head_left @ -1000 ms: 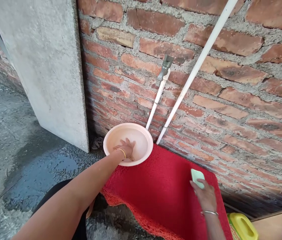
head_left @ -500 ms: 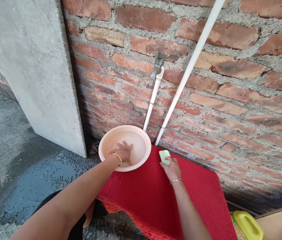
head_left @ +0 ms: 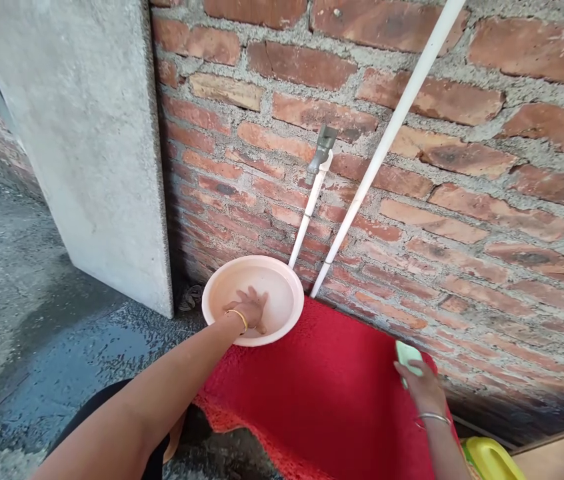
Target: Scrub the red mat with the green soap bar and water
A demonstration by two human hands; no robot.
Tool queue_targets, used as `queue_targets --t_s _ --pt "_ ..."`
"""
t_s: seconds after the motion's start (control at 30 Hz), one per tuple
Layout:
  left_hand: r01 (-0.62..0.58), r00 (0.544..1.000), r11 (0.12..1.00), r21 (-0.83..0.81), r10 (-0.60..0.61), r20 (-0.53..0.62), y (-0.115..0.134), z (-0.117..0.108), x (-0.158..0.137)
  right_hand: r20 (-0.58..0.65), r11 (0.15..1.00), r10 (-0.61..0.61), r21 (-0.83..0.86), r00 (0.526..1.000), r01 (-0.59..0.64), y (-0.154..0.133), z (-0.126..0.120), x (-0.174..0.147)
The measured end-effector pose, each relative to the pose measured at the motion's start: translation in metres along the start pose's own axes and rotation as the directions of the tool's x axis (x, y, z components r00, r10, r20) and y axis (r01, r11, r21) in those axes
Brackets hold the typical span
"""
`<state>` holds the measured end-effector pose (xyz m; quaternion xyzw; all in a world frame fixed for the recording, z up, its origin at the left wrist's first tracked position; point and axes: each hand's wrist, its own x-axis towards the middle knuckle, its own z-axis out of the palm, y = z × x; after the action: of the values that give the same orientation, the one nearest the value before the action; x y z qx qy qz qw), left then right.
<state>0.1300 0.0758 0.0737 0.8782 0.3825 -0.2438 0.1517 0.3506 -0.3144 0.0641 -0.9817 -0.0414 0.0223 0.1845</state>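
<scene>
A red rug or thick cloth (head_left: pixel 322 380) with a fringed near edge lies spread out below the wall. My right hand (head_left: pixel 423 388) is closed on a pale green, rounded block (head_left: pixel 409 359) at the cloth's far right corner. Whether the block is a brush or a bar of soap I cannot tell; its underside is hidden. A pale pink basin (head_left: pixel 292 323) stands at the cloth's left end. Inside it, my left hand (head_left: pixel 251 310) has its fingers spread, seemingly in shallow water, and holds nothing visible.
A brick wall (head_left: pixel 292 193) rises behind, with a tap (head_left: pixel 321 153) on a thin white pipe and a longer white pipe (head_left: pixel 387 147). A grey slab (head_left: pixel 97 147) leans at left above wet concrete floor (head_left: pixel 77 373). A yellow container (head_left: pixel 492 460) stands at lower right.
My right hand has moved right across the red cloth with the green block, from near the basin to the far right corner. My left hand stays in the basin. The view has shifted slightly.
</scene>
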Motion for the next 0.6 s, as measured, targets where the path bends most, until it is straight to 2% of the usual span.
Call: queue_targets --t_s 0.1,0.2,0.33,0.4,0.47,0.53,0.6 --pt "-0.007 1.0 1.0 -0.01 0.007 -0.004 -0.001 0.001 0.001 0.08 0.986 -0.159 0.052 0.984 0.155 -0.077 0.032 -0.019" --pt "-0.01 1.0 1.0 0.011 0.01 0.002 -0.001 0.003 0.003 0.135 0.949 -0.313 0.096 0.94 0.302 -0.146 0.068 -0.034" --pt "0.013 1.0 0.999 0.048 -0.013 -0.007 -0.001 0.006 0.006 0.199 0.889 -0.456 0.138 0.867 0.436 -0.209 0.1 -0.047" --pt "0.01 1.0 0.998 0.066 -0.009 -0.007 -0.002 0.007 0.007 0.226 0.875 -0.483 0.14 0.846 0.463 -0.221 0.106 -0.046" --pt "0.003 1.0 0.997 0.083 -0.002 -0.001 -0.003 0.008 0.008 0.233 0.878 -0.478 0.127 0.847 0.461 -0.219 0.104 -0.038" --pt "-0.006 1.0 0.996 0.09 0.007 -0.008 -0.005 0.008 0.007 0.22 0.897 -0.442 0.101 0.87 0.431 -0.201 0.095 -0.023" --pt "-0.016 1.0 0.996 0.087 0.018 -0.017 -0.005 0.007 0.006 0.19 0.925 -0.381 0.065 0.905 0.376 -0.172 0.08 -0.004"
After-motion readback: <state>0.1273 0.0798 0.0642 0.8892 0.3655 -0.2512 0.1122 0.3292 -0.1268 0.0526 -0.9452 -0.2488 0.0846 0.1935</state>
